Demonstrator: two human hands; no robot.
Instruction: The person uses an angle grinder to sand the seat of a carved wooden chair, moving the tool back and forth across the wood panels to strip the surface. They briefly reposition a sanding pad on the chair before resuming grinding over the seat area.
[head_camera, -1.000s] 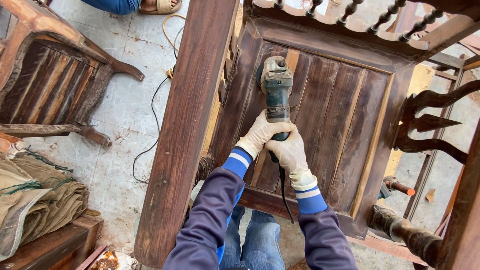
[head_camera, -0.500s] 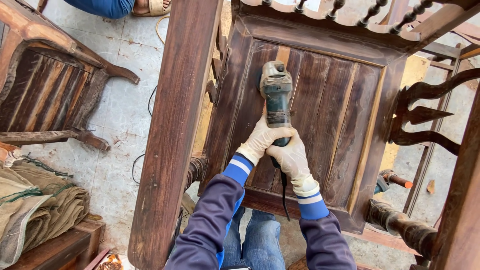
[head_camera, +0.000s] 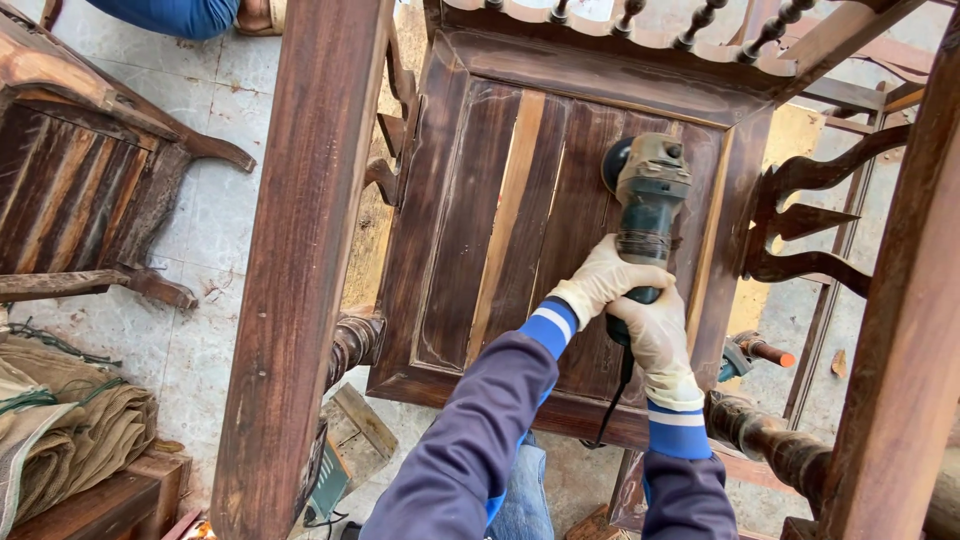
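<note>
Both gloved hands are wrapped around the body of a green angle grinder: the left hand grips it from the near-left side, and the right hand is clamped on the tail just behind it, where the cord leaves the tool. The grinder's head and disc rest on the slatted seat panel of a dark wooden chair frame, toward the panel's right edge and nearer its far end. One slat left of the tool is pale, bare wood, while the slats under and beside the disc are dark. For good work here, the person would likely do best to keep the disc nearly flat, travel along the grain, and press lightly so the disc does not gouge. The raised frame rail lies just beside the disc, so the edge calls for care. The cord hangs down past the panel's near edge and should stay behind the hands. A thick upright post stands left of the seat.
</note>
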